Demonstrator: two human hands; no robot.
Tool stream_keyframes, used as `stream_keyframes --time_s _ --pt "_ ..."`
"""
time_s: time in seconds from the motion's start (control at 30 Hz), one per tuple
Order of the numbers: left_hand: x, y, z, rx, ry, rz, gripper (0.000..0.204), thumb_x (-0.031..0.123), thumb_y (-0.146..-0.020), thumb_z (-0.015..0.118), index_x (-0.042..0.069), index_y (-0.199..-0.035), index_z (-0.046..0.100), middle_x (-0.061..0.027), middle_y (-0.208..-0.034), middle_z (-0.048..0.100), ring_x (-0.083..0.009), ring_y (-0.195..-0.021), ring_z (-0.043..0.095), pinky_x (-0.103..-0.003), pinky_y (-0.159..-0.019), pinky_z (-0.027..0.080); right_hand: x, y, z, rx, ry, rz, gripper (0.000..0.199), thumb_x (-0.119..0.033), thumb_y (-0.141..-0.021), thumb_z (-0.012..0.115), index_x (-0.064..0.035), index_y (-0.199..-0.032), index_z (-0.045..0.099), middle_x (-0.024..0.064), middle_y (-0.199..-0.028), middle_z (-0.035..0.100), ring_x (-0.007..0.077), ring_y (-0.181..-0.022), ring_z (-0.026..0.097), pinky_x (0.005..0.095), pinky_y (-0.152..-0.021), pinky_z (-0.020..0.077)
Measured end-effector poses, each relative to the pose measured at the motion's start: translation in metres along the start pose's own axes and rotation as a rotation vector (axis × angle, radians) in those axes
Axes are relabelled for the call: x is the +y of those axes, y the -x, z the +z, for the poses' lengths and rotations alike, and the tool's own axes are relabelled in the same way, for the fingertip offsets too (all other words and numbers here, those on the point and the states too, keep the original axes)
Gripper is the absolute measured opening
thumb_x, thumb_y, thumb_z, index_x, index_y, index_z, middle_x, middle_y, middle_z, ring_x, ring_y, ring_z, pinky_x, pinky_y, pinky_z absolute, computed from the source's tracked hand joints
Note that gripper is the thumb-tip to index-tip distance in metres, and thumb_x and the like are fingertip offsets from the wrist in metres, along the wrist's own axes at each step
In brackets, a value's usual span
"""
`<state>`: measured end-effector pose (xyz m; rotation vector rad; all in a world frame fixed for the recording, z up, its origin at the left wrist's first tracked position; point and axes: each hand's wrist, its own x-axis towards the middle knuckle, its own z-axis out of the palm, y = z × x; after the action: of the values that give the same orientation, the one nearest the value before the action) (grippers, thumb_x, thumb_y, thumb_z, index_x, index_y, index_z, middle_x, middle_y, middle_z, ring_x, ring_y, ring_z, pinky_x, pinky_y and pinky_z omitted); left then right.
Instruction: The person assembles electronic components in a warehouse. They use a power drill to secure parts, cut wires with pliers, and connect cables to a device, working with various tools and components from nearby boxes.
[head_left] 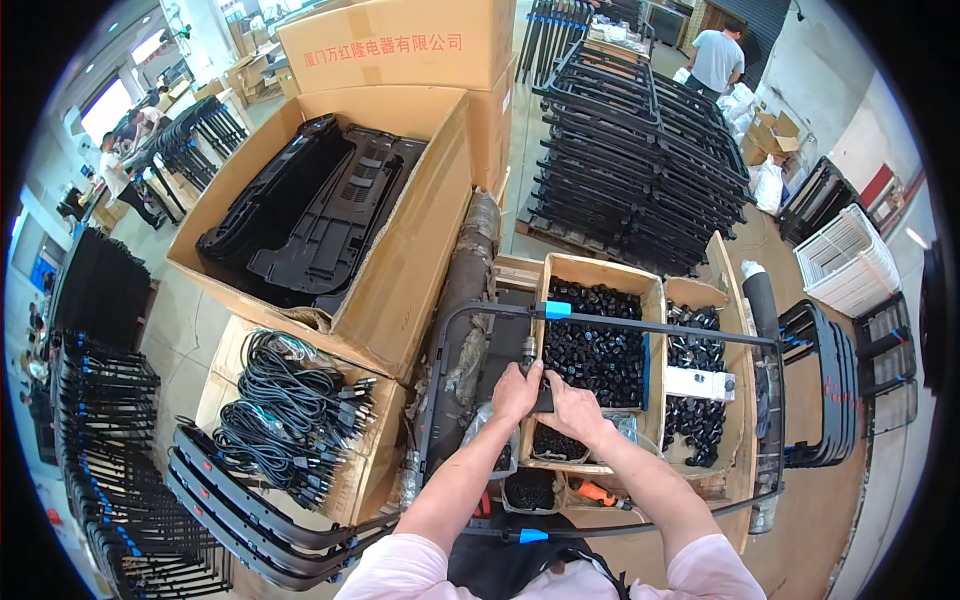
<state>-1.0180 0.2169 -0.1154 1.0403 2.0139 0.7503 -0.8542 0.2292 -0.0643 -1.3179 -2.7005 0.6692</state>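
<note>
My left hand (517, 392) and my right hand (575, 408) meet in the middle, both closed around a dark cylindrical piece with a silvery end (529, 350). Fingers cover most of it, so its kind does not show. Around my hands lies a large black tube frame (660, 326) with rounded corners, resting across the boxes. A blue wrap (557, 310) sits on its far bar, and another blue wrap (533, 537) on its near bar, close to my body. Just right of my hands is a carton of small black parts (598, 350).
Further right stands a second carton with black parts and a white box (700, 384). Coiled black power cords (300, 410) fill a carton at left; behind, a large carton (420, 270) holds black panels. An orange-handled tool (597, 492) lies near me. Stacked black frames (630, 170) stand behind.
</note>
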Motion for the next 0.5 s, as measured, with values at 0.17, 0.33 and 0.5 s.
stream_keyframes --time_s 0.17,0.33,0.5 --pt "0.014 0.001 0.001 0.027 -0.093 -0.024 0.072 0.064 -0.103 0.055 -0.007 -0.117 0.063 -0.0338 -0.116 0.072 -0.0503 -0.114 0.069 -0.056 -0.099 0.053 0.011 -0.001 0.000 0.013 -0.083 -0.050 0.098 -0.046 -0.084 0.085 0.0054 -0.153 0.038 0.0302 -0.119 0.073 0.0432 -0.105 0.075 0.0493 -0.090 0.0612" --pt "0.020 -0.001 0.003 0.055 -0.140 -0.040 0.073 0.064 -0.103 0.055 -0.007 -0.119 0.062 -0.0328 -0.119 0.072 -0.0501 -0.116 0.068 -0.057 -0.100 0.053 0.021 -0.006 0.005 0.003 -0.064 -0.056 0.101 -0.053 -0.086 0.083 0.0048 -0.155 0.036 0.0299 -0.114 0.075 0.0436 -0.102 0.075 0.0500 -0.089 0.0613" --pt "0.022 -0.004 0.001 0.060 -0.154 -0.066 0.073 0.065 -0.102 0.055 -0.005 -0.122 0.062 -0.0320 -0.122 0.072 -0.0496 -0.118 0.068 -0.058 -0.101 0.052 0.019 -0.009 0.002 -0.015 -0.100 -0.032 0.095 -0.053 -0.086 0.082 0.0010 -0.153 0.041 0.0275 -0.120 0.073 0.0439 -0.106 0.073 0.0516 -0.091 0.0599"
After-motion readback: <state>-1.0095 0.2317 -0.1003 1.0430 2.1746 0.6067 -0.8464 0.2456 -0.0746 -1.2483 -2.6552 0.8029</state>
